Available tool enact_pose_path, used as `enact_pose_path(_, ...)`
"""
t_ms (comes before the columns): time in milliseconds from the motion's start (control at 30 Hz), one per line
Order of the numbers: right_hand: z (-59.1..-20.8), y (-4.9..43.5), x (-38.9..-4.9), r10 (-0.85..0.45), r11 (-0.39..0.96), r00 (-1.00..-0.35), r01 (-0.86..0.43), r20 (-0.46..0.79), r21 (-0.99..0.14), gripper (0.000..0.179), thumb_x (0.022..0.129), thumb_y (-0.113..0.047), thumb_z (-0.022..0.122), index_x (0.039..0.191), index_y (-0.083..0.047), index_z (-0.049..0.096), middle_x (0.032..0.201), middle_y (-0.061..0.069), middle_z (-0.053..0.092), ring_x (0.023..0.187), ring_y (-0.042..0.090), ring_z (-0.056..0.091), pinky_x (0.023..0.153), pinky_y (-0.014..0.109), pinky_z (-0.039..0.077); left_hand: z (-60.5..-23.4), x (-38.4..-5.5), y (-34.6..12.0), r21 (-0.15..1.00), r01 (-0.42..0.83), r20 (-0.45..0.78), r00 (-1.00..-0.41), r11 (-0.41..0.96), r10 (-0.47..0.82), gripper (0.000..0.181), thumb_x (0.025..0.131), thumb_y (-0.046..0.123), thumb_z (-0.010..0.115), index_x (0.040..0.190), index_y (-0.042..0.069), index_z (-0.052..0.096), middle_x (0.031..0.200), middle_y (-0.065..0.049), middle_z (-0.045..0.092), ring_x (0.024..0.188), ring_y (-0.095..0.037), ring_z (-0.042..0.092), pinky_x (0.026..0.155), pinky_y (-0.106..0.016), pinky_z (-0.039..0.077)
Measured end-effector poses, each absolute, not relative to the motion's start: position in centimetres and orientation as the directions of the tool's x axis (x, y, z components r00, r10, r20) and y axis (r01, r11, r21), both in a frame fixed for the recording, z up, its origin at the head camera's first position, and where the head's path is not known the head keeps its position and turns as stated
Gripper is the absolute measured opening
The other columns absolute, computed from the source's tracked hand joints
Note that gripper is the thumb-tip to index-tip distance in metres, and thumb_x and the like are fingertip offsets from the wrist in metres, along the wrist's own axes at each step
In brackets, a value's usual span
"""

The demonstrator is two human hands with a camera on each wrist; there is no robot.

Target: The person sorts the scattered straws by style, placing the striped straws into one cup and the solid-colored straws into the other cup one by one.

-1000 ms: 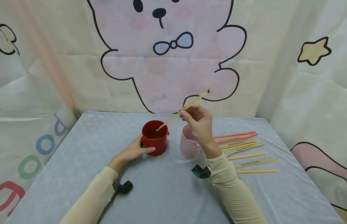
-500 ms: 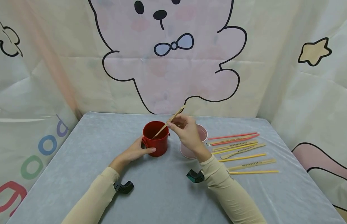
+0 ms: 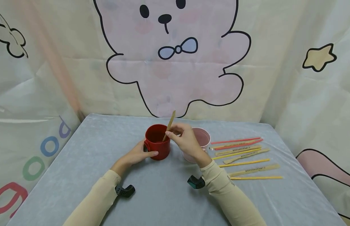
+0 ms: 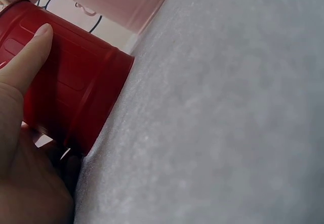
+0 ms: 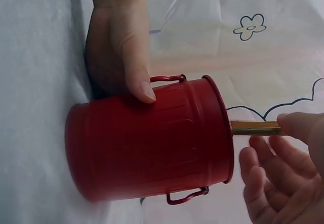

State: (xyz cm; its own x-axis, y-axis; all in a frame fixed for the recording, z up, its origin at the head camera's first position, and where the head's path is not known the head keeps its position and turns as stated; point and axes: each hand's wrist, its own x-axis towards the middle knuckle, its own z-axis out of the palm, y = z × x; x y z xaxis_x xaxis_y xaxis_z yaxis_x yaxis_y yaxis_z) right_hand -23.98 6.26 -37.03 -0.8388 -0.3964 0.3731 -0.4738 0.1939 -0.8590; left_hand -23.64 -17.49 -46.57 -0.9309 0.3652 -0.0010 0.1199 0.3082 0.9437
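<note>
My left hand grips a small red metal bucket that stands upright on the cloth. Its thumb lies along the front wall, and the other fingers go behind, partly hidden. In the right wrist view the bucket's two side handles show. My right hand pinches a slim tan stick between thumb and fingers over the bucket's right rim. The stick leans, its lower end inside the bucket and its upper end above the fingers. A pale pink bucket stands just right, partly behind the right hand.
Several slim sticks lie in a row on the right of the grey-blue cloth: red ones, yellow ones and tan ones with printing. A printed curtain hangs behind the table's far edge.
My right hand has moved left and down from above the pink bucket to the red bucket's rim, tipping the stick steeper into it. The left hand keeps its grip on the red bucket.
</note>
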Motion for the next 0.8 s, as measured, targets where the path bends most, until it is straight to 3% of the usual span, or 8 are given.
enact_pose_path(167,-36.5,6.5,-23.7,-0.407,0.228,-0.846,-0.459,0.344,-0.859,0.021,0.097,-0.013,0.067,0.109,0.004,0.07,0.103,0.026,0.073,0.086,0.035,0.07,0.071,0.026,0.055,-46.7,-23.4,-17.7,0.942,0.136,0.016,-0.931,0.308,0.364,0.074,0.088,0.031,0.077,0.149,0.011,0.041,0.146,-0.011,0.054,0.134,-0.029,0.046,0.114,-0.054,0.038)
enact_pose_path(467,-35.1,8.3,-24.2,-0.349,0.286,-0.861,-0.474,0.37,-0.833,0.019,0.098,-0.016,0.065,0.109,-0.002,0.072,0.108,0.018,0.072,0.088,0.03,0.069,0.069,0.029,0.053,-46.7,-23.3,-17.6,0.942,0.138,0.018,-0.931,0.306,0.364,0.076,0.088,0.033,0.077,0.15,0.009,0.041,0.146,-0.012,0.053,0.135,-0.03,0.045,0.115,-0.054,0.037)
enact_pose_path(600,-34.1,9.4,-24.6,-0.323,0.27,-0.856,-0.491,0.403,-0.828,0.022,0.098,-0.014,0.065,0.113,0.001,0.071,0.11,0.02,0.071,0.087,0.018,0.069,0.075,0.026,0.055,-46.6,-23.4,-17.6,0.944,0.146,0.032,-0.933,0.296,0.359,0.074,0.088,0.03,0.078,0.148,0.008,0.043,0.145,-0.012,0.054,0.134,-0.029,0.046,0.113,-0.05,0.037)
enact_pose_path(700,-33.4,10.7,-24.9,-0.287,0.215,-0.847,-0.513,0.448,-0.831,0.021,0.098,-0.008,0.064,0.114,0.004,0.069,0.104,0.013,0.072,0.082,0.009,0.068,0.072,0.024,0.055,-46.6,-23.4,-17.5,0.945,0.145,0.029,-0.929,0.292,0.368,0.074,0.088,0.03,0.077,0.149,0.009,0.042,0.146,-0.011,0.053,0.135,-0.029,0.045,0.113,-0.05,0.038)
enact_pose_path(800,-33.0,12.1,-25.1,-0.24,0.16,-0.849,-0.512,0.47,-0.844,0.02,0.098,-0.004,0.063,0.114,0.007,0.068,0.096,-0.003,0.072,0.078,0.006,0.067,0.067,0.025,0.055,-46.5,-23.4,-17.4,0.943,0.145,0.02,-0.924,0.299,0.383,0.075,0.089,0.031,0.077,0.15,0.009,0.04,0.148,-0.011,0.051,0.136,-0.03,0.043,0.114,-0.051,0.038)
